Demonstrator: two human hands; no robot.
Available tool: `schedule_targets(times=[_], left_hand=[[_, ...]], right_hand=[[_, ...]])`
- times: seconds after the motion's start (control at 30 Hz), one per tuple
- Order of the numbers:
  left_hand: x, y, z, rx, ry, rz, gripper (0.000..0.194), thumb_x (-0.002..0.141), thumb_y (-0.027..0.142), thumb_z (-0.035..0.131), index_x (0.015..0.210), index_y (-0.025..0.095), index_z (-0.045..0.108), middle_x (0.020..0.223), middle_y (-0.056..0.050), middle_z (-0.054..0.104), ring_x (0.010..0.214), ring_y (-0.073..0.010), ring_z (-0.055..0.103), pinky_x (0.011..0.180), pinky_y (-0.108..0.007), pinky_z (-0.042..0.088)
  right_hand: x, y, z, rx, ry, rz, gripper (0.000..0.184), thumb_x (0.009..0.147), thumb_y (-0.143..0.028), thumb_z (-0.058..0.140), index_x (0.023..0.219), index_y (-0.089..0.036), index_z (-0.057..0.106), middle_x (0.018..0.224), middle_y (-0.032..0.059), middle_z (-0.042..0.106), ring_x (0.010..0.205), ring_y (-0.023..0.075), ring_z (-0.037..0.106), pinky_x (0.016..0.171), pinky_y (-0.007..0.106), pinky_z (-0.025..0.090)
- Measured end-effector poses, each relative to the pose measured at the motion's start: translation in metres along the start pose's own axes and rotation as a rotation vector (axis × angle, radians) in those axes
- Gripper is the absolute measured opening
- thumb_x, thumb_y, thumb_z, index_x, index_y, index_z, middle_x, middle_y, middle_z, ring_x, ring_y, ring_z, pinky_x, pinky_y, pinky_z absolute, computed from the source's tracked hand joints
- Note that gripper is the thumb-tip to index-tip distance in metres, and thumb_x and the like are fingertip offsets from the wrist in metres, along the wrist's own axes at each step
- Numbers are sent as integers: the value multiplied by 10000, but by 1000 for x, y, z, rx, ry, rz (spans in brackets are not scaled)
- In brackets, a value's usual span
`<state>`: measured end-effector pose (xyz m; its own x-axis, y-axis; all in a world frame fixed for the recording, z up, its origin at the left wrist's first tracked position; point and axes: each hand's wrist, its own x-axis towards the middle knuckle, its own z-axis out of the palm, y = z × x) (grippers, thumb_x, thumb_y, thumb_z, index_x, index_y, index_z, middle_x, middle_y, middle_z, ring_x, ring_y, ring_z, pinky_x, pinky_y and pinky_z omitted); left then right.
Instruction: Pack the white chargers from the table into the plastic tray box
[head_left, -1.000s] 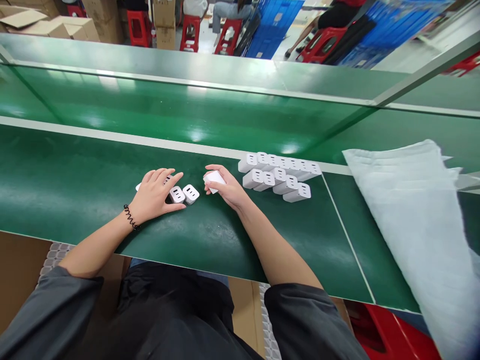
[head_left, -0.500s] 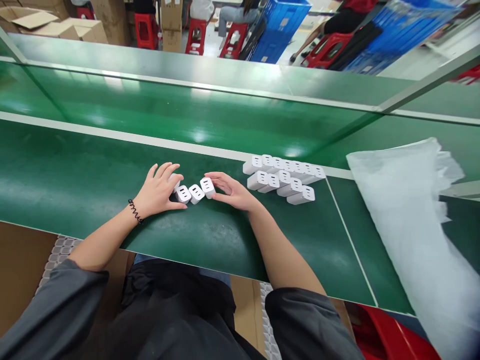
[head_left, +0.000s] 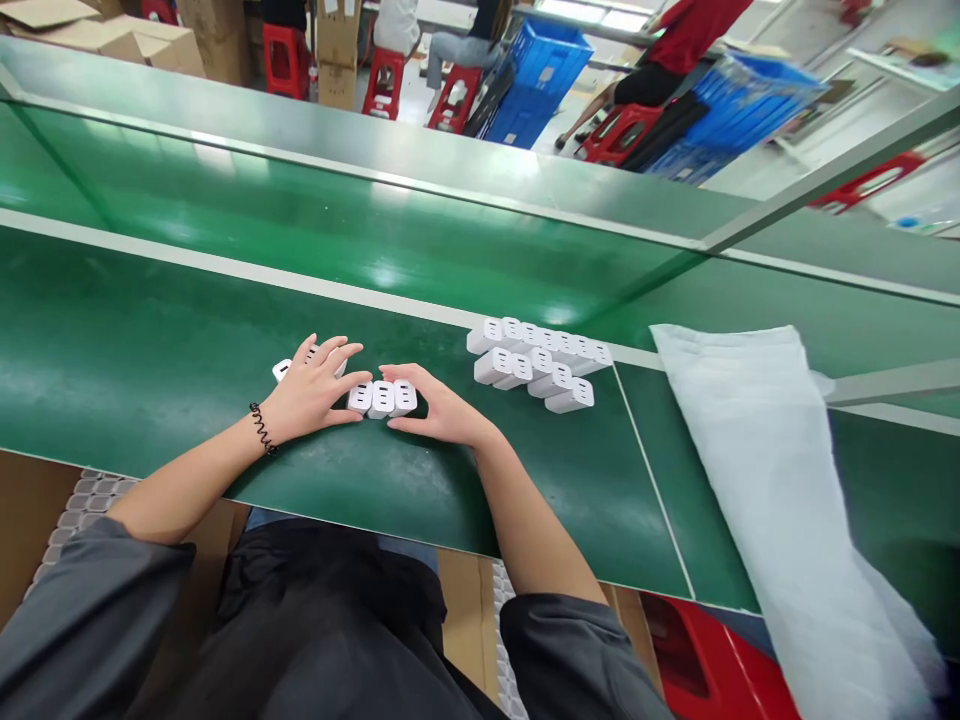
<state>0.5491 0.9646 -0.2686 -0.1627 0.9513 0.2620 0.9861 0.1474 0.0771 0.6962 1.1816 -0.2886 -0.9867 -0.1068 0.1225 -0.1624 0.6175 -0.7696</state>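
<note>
I'm wearing loose, dark grey sleeves that end around my elbows, and a wrinkled black garment down my front. Blue cloth shows at my lap. A thin, black, coiled band circles my left wrist; my left hand and right hand are bare.

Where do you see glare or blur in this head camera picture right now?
Head view: bright glare spots on the glossy green panel; the translucent white sheeting smears toward the lower right; the small white plastic blocks with dark slots look fairly sharp; wide-lens distortion seems to stretch the edges.
</note>
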Motion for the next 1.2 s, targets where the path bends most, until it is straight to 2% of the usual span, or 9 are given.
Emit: schedule_targets(times=[0.1, 0.17, 0.27, 0.33, 0.5, 0.7, 0.87, 1.0, 1.2], left_hand=[[1, -5, -7, -71, -19, -46, 706, 788, 607, 699, 1369, 248, 518, 1505, -166, 419, 1412, -368, 352, 1164, -629, 237], [1, -14, -14, -142, -32, -98, 811, 778, 681, 657, 1420, 226, 462, 1512, -166, 408, 1410, -350, 357, 1166, -570, 281], [0, -30, -22, -222, -77, -164, 841, 798, 698, 619, 1449, 206, 414, 1492, -158, 436, 1380, -314, 401, 1142, -497, 350], [0, -40, -26, -264, -127, -174, 843, 804, 671, 634, 1463, 210, 386, 1481, -147, 455, 1368, -298, 419, 1134, -478, 366], [1, -53, -30, -411, -244, -108, 801, 843, 577, 642, 1497, 234, 333, 1515, -120, 430, 1395, -278, 397, 1158, -446, 344], [-7, -64, -37, -448, -318, -172, 957, 772, 626, 692, 1532, 237, 259, 1548, -139, 364, 1433, -296, 340, 1156, -430, 333], [-16, -74, -45, -377, -427, -279, 885, 802, 540, 677, 1524, 216, 279, 1424, -147, 481, 1277, -275, 500, 1025, -362, 424], [-17, -82, -45, -401, -407, -327, 793, 831, 405, 648, 1517, 223, 296, 1377, -129, 522, 1231, -244, 529, 953, -322, 453], [-16, -86, -39, -406, -345, -253, 800, 820, 321, 645, 1524, 235, 276, 1441, -123, 489, 1291, -252, 498, 1005, -345, 437]], right_hand=[[3, -5, 13, -138, 81, -70, 764, 806, -510, 721, 1455, -267, 400, 1417, 135, 492, 1330, 303, 473, 1097, 511, 434], [6, -8, 25, -305, 194, -121, 759, 819, -550, 693, 1455, -246, 410, 1407, 141, 514, 1329, 308, 481, 1102, 519, 425], [9, -15, 41, -553, 388, -203, 697, 848, -552, 662, 1419, -202, 469, 1346, 139, 595, 1319, 317, 501, 1140, 528, 368], [11, -19, 46, -649, 455, -239, 647, 870, -532, 645, 1396, -183, 503, 1313, 133, 635, 1294, 305, 531, 1140, 499, 368], [14, -22, 49, -762, 416, -271, 492, 930, -461, 595, 1352, -211, 565, 1349, 81, 639, 1280, 278, 553, 1103, 452, 394], [15, -17, 52, -787, 423, -258, 350, 964, -334, 573, 1286, -205, 614, 1297, 61, 678, 1195, 240, 613, 1049, 407, 426], [16, -11, 48, -780, 460, -245, 335, 966, -321, 573, 1267, -180, 614, 1253, 86, 698, 1130, 233, 646, 1025, 408, 437], [17, -9, 45, -780, 482, -247, 327, 967, -316, 571, 1260, -176, 608, 1230, 96, 705, 1099, 227, 659, 1021, 406, 439], [16, -8, 45, -766, 470, -235, 335, 971, -315, 559, 1277, -185, 597, 1226, 99, 706, 1080, 216, 668, 1029, 401, 438]])
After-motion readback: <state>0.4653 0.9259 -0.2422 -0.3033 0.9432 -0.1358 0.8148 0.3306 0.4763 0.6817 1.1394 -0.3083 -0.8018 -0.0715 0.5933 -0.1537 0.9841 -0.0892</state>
